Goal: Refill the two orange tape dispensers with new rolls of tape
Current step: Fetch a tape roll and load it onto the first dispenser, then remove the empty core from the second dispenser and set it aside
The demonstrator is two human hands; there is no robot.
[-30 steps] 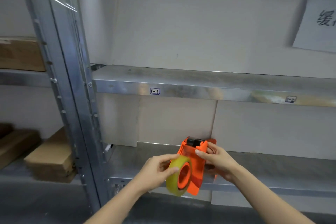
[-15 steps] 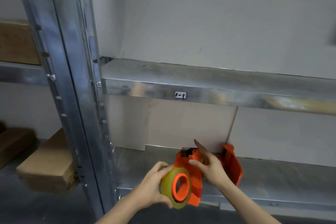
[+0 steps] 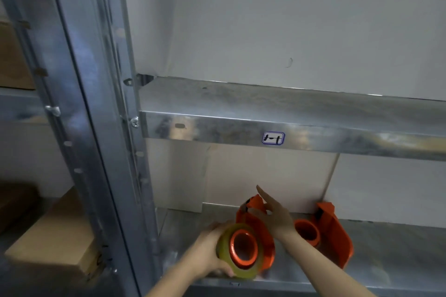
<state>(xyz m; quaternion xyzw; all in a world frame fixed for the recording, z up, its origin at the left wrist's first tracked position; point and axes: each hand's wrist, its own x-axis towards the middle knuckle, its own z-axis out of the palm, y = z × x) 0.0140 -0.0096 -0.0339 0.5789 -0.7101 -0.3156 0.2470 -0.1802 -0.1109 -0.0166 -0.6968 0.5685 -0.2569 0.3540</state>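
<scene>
Your left hand (image 3: 207, 251) curls round the yellowish tape roll (image 3: 246, 272) on the hub of the near orange dispenser (image 3: 266, 246), at the front edge of the lower shelf (image 3: 391, 248). Your right hand (image 3: 272, 218) meets that dispenser's top, index finger straight; whether it pinches is unclear. The second orange dispenser (image 3: 335, 236) stands just right.

Yellowish tape roll (image 3: 224, 247) around near orange dispenser (image 3: 267, 246) hub, second dispenser (image 3: 335, 236) empty, upright beside it

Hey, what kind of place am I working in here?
Probably a storeroom or warehouse packing area: galvanised metal shelving with a handwritten label sticker, brown cardboard boxes on neighbouring shelves, and orange plastic tape dispensers.
</scene>
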